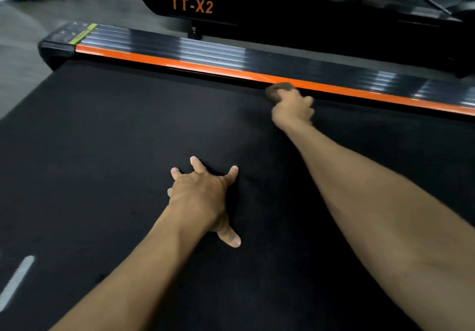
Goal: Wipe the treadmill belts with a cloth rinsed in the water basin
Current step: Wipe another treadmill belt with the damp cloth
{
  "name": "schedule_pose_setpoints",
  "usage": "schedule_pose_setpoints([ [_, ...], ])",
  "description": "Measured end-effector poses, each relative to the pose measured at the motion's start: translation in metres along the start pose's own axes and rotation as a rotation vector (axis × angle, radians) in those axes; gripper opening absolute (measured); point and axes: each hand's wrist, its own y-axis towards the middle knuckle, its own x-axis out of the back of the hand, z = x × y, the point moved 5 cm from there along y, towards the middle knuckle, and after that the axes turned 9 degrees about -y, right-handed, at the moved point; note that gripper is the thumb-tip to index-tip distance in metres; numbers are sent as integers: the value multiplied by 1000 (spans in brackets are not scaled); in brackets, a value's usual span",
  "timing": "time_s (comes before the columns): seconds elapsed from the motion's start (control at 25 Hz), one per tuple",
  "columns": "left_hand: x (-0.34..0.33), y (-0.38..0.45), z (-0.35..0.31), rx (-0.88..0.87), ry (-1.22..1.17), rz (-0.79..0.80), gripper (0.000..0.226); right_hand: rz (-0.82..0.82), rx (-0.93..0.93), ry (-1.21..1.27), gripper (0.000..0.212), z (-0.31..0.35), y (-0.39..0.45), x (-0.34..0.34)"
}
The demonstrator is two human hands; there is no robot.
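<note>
A black treadmill belt fills most of the view. My left hand lies on the belt's middle with its fingers spread and the palm pressed down. My right hand reaches to the belt's far edge and grips a bunched brown cloth, which sits against the orange strip of the side rail. The right hand and the cloth are blurred. No water basin is in view.
Beyond the orange strip runs a ribbed black side rail. A second treadmill marked TT-X2 stands behind it on the grey floor. A white mark shows on the belt at lower left.
</note>
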Motion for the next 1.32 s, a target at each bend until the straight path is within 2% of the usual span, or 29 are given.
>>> schedule_pose_setpoints([
  [0.12, -2, -3, 3, -14, -34, -28, 142, 13, 440, -9, 42, 66, -74, -12],
  [0.2, -4, -10, 9, -46, -45, -70, 136, 2, 744, -44, 42, 71, -128, -16],
  [0.24, -7, -13, 12, -62, -45, -89, 132, -22, 817, -61, 45, 57, -138, -15],
  [0.32, -13, -23, 18, -84, -41, -102, 123, -100, 799, -158, 47, 14, -126, -10],
  [0.4, -18, -31, 19, -106, -63, -84, 116, -157, 550, -282, 44, -43, -86, 6],
  [0.48, -17, -38, 21, -134, -110, -67, 107, -96, 183, -230, 41, -93, -56, 29],
  [0.52, -13, -41, 24, -153, -132, -86, 97, -56, 47, -200, 40, -102, -54, 36],
  [0.56, -6, -43, 28, -173, -158, -136, 83, -37, -1, -192, 38, -98, -60, 36],
  [0.64, 13, -48, 41, -182, -250, -283, 55, -39, 160, -162, 34, -55, -92, 25],
  [0.72, 28, -60, 55, -143, -322, -414, 41, -73, 459, -94, 32, -4, -154, 12],
  [0.8, 36, -72, 66, -110, -333, -528, 36, -40, 741, -25, 30, 28, -239, 5],
  [0.88, 38, -79, 77, -111, -313, -582, 37, 69, 940, 70, 33, 32, -317, 11],
  [1.0, 34, -80, 88, -112, -264, -560, 40, 71, 1127, 75, 36, -8, -344, 34],
  [1.08, 26, -79, 89, -132, -191, -512, 44, 32, 1067, 26, 33, -63, -312, 46],
  [1.16, 18, -76, 88, -175, -112, -459, 48, 35, 812, 28, 41, -136, -273, 64],
  [1.2, 15, -72, 88, -193, -88, -433, 50, 87, 688, 43, 44, -170, -261, 75],
  [1.24, 13, -69, 90, -203, -74, -413, 51, 134, 640, 46, 42, -196, -259, 84],
  [1.32, 14, -64, 98, -201, -81, -402, 52, 162, 722, 63, 36, -199, -278, 91],
])
